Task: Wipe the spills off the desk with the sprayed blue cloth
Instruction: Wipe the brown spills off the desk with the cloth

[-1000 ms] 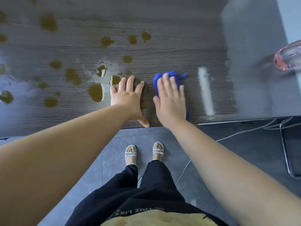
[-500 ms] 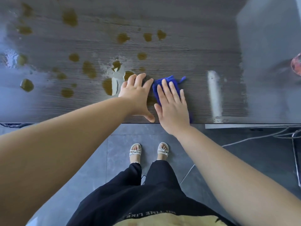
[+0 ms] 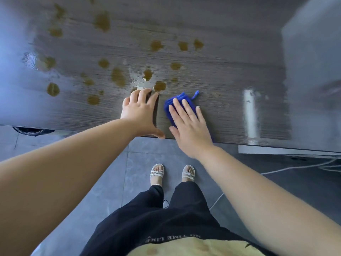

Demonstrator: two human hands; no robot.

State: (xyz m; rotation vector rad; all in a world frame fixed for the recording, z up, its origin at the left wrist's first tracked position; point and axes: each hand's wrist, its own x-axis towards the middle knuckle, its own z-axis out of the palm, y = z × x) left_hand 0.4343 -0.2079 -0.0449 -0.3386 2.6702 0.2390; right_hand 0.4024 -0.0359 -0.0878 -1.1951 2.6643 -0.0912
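A person's right hand [image 3: 190,130] lies flat on a folded bright blue cloth [image 3: 179,96], fingers straight and slightly spread, pressing it onto a dark wood-grain desk [image 3: 221,80] near its front edge. The cloth's far edge and a small loop show past the fingertips; the rest is hidden under the palm. Just beside it, the left hand [image 3: 140,113] rests flat and empty, fingers extended, tips at a shiny wet patch [image 3: 140,81]. Brown spilled drops [image 3: 118,79] are scattered beyond and to the left. Glare washes out both desk ends.
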